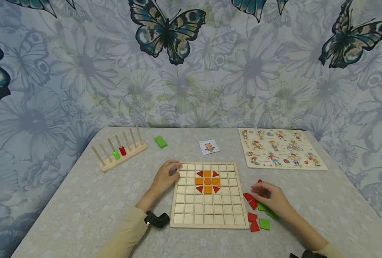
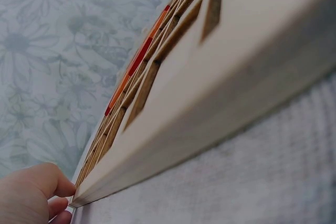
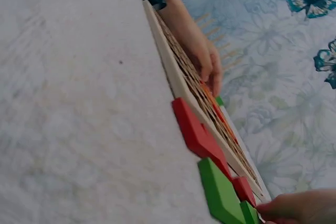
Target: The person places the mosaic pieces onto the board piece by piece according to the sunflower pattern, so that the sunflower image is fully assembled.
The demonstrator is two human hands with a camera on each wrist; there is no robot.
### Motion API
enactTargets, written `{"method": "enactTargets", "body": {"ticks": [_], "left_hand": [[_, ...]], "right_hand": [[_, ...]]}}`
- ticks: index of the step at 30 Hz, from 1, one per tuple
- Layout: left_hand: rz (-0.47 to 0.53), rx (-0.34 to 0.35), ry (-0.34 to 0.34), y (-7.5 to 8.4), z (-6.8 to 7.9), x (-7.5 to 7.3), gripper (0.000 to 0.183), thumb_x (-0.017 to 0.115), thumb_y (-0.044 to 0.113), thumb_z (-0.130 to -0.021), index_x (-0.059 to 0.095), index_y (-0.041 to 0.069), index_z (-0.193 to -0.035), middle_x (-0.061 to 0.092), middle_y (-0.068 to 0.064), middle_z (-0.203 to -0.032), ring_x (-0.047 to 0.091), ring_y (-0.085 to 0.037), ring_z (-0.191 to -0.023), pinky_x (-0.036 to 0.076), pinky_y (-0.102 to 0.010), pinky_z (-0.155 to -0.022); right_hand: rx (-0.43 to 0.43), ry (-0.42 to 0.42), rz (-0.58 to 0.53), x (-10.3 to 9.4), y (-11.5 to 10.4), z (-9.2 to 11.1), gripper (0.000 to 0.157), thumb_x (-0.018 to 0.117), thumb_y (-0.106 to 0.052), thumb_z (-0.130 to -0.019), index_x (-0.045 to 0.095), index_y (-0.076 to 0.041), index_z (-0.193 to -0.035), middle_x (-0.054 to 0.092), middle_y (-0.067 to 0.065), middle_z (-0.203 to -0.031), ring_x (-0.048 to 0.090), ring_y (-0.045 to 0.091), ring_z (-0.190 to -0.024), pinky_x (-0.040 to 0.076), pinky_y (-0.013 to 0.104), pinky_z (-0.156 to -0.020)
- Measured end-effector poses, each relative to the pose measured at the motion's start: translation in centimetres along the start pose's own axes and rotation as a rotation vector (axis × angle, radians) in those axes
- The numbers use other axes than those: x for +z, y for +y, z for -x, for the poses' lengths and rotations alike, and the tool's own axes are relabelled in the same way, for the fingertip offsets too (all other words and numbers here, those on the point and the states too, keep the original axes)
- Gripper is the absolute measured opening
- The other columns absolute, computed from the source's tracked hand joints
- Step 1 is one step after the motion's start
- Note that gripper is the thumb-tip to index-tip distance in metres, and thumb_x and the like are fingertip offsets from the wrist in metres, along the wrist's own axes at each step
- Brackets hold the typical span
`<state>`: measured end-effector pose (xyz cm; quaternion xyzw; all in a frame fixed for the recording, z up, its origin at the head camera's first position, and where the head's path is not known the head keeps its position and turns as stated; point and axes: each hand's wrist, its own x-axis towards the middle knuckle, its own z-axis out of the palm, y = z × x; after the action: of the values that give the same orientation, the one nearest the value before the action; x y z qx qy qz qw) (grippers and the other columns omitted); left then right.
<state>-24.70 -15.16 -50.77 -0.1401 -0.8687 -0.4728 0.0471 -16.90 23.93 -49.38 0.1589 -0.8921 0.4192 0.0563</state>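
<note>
A square wooden grid board [image 1: 209, 208] lies on the table, with orange squares, an orange circle [image 1: 207, 181] and red triangles [image 1: 199, 173] set in its upper middle cells. My left hand [image 1: 165, 177] grips the board's far left corner; in the left wrist view its fingertips [image 2: 65, 186] meet at that corner. To the right of the board, my right hand [image 1: 273, 197] is over loose flat pieces, thumb and forefinger apart, with nothing visible between them. Red pieces [image 1: 252, 217] and green squares [image 1: 264, 224] lie around and partly under it.
A wooden peg stand [image 1: 124, 157] with a green and a red bead stands at the back left. Near it lies a green block [image 1: 160, 142]. A small pattern card [image 1: 209, 147] sits behind the board, and a picture board [image 1: 279, 150] lies at the back right.
</note>
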Motion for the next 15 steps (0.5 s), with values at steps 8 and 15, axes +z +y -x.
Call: {"method": "enactTargets", "body": {"ticks": [8, 15], "left_hand": [[0.012, 0.003, 0.001, 0.4, 0.1, -0.2, 0.030, 0.061, 0.008, -0.088, 0.065, 0.006, -0.118, 0.055, -0.010, -0.131, 0.047, -0.030, -0.130, 0.039, -0.050, -0.109], [0.012, -0.003, -0.009, 0.3, 0.1, -0.2, 0.031, 0.061, 0.009, -0.088, 0.064, 0.006, -0.119, 0.055, -0.010, -0.132, 0.046, -0.030, -0.130, 0.038, -0.050, -0.109]], "right_hand": [[0.092, -0.028, 0.009, -1.2, 0.4, -0.2, 0.021, 0.071, -0.011, -0.084, 0.067, -0.005, -0.104, 0.069, 0.007, -0.099, 0.058, -0.002, -0.082, 0.052, 0.017, -0.072], [0.068, -0.231, -0.017, -3.3, 0.5, 0.1, 0.029, 0.072, -0.012, -0.082, 0.066, -0.004, -0.109, 0.069, 0.008, -0.099, 0.059, 0.002, -0.086, 0.051, 0.018, -0.077]]}}
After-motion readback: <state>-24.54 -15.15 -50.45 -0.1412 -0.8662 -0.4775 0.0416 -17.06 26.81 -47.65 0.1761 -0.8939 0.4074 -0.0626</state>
